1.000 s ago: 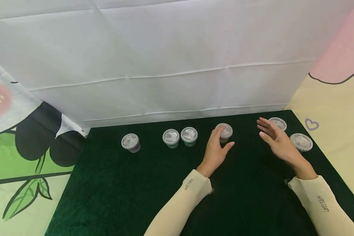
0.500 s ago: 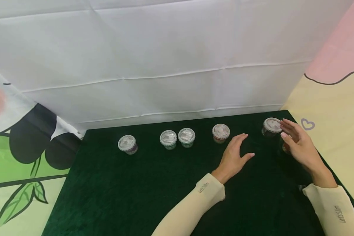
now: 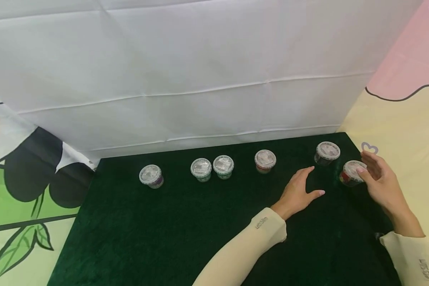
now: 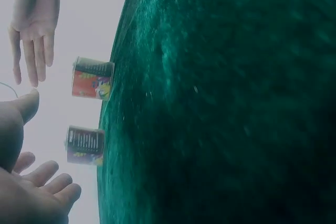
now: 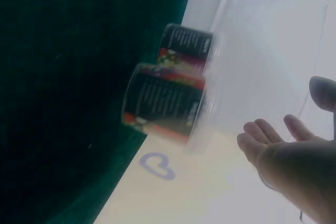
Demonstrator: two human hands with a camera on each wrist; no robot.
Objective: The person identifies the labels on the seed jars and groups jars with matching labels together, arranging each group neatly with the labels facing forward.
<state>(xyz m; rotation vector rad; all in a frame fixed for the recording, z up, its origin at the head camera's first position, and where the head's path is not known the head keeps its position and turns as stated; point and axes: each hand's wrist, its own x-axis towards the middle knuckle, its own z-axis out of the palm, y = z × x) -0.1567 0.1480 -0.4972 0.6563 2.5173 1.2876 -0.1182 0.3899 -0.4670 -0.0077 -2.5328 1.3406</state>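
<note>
"Let's Slim" sleeve [image 3: 243, 249], my left fingers [image 3: 300, 177] apart, right fingers [image 3: 378, 162] apart beside lidded tub [image 3: 351, 172], frame right, near worktop [image 3: 136, 230] edge

Tubs [image 3: 156, 182]: six. Lids [image 3: 201, 167]: six, one fitted to each tub. Table [image 3: 146, 238]: one. One left hand [image 3: 296, 194] and one right hand [image 3: 387, 184], two hands total. Sleeves [image 3: 239, 250]: two, each bearing one printed logo [image 3: 261, 222]. Printed heart [image 3: 369, 147]: one. Printed leaves [image 3: 12, 248]: two.
</note>
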